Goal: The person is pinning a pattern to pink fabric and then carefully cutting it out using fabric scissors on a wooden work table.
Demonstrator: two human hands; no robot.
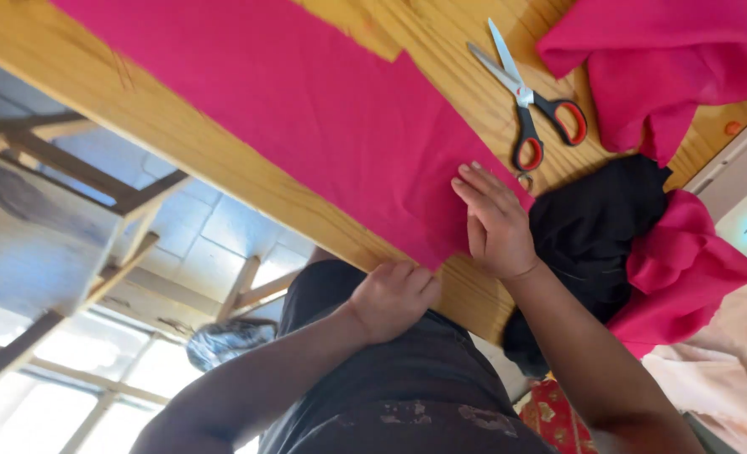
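Crimson cotton-like cloth covers most of what the head camera takes in: a long strip of pink-red fabric (pixel 306 109) lies flat on a wooden table (pixel 129 109), running along the table's near edge, and everything else can be placed from that strip.

At the strip's cut end, the right hand (pixel 495 223) lies palm down, fingers together and stretched out flat, pressing the corner of the cloth to the wood; nothing is gripped, the hand only rests on it. The left hand (pixel 393 296) sits just below the same end, at the table's front edge, curled into a loose fist. Its fingers are tucked under at the fabric's lower border, and I cannot tell whether they actually pinch the cloth or just bear against the wood. So the strip's end lies between the two hands, under the right and just above the left.

Beyond the strip's end, past the right hand's fingertips, lie scissors (pixel 527 97) with black and red handles, blades parted, on bare wood. Further out from the strip a bundle of the same pink-red cloth (pixel 668 67) is heaped. Beside the right wrist, a black garment (pixel 596 227) spills over the table's edge, with another pink-red fold (pixel 685 269) against it.
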